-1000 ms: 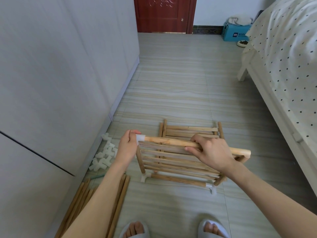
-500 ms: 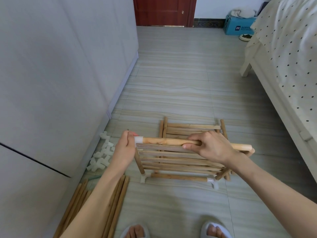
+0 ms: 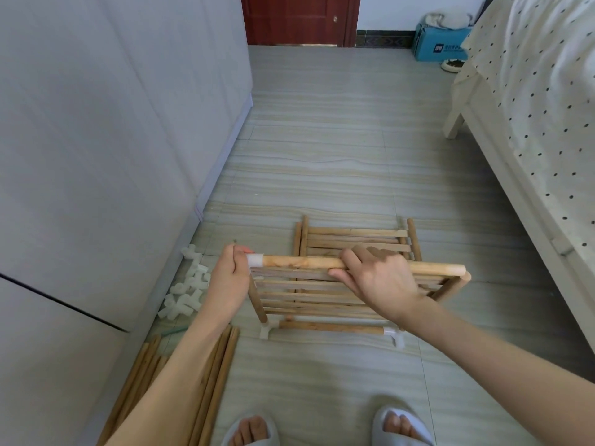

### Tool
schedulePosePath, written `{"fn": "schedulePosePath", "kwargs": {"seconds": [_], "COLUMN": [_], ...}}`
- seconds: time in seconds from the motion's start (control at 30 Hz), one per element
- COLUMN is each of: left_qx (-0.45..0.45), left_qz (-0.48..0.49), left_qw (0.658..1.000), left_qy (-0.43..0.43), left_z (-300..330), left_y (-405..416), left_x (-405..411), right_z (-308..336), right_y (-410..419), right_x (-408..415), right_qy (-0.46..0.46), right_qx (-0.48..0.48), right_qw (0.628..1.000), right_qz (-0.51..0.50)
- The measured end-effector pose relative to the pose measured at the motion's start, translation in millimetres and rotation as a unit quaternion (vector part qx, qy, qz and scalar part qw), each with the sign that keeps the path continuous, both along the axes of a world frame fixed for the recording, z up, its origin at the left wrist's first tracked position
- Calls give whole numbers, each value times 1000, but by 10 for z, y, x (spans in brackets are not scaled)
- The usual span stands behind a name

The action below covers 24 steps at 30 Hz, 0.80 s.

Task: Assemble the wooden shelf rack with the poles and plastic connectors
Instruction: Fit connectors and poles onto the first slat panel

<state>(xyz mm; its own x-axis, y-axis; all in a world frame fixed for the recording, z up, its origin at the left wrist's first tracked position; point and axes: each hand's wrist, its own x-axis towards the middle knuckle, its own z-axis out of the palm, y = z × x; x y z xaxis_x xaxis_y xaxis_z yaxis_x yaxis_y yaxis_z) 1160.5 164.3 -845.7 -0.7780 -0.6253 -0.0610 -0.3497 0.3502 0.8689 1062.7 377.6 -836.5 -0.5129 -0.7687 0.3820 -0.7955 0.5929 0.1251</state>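
Tiled floor (image 3: 322, 156); left hand (image 3: 230, 278) pinches half-hidden connector (image 3: 256, 261), right hand (image 3: 376, 278) grips pole (image 3: 302, 262), covering its middle.

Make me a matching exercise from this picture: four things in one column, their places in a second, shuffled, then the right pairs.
Things:
1. spare connectors
2. loose poles
3. flat slatted panel
4. top pole

Places:
A. gripped by the right hand
B. on the floor beyond the rack
C. piled by the cabinet base
D. on the floor under the left forearm

Pairs: 1-C, 2-D, 3-B, 4-A
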Motion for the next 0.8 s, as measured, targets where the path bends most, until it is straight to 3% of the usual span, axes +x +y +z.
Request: {"fn": "schedulePosePath", "kwargs": {"seconds": [0.1, 0.27, 0.6, 0.8], "left_qx": [-13, -22, -44, -40], "left_qz": [-17, -36, -42, -9], "left_qw": [1000, 999, 998, 999], "left_qy": [-4, -10, -8, -3], "left_z": [-50, -81, -69, -37], "left_y": [-38, -84, -76, -14], "left_x": [67, 59, -11, -49], "right_z": [-36, -31, -39, 79], "right_y": [-25, -27, -39, -55], "right_x": [-5, -83, -268, -194], "right_qy": [17, -1, -225, -178], "right_qx": [-45, -27, 16, 49], "right_qw": [999, 999, 974, 983], "right_qz": [18, 33, 22, -9]}}
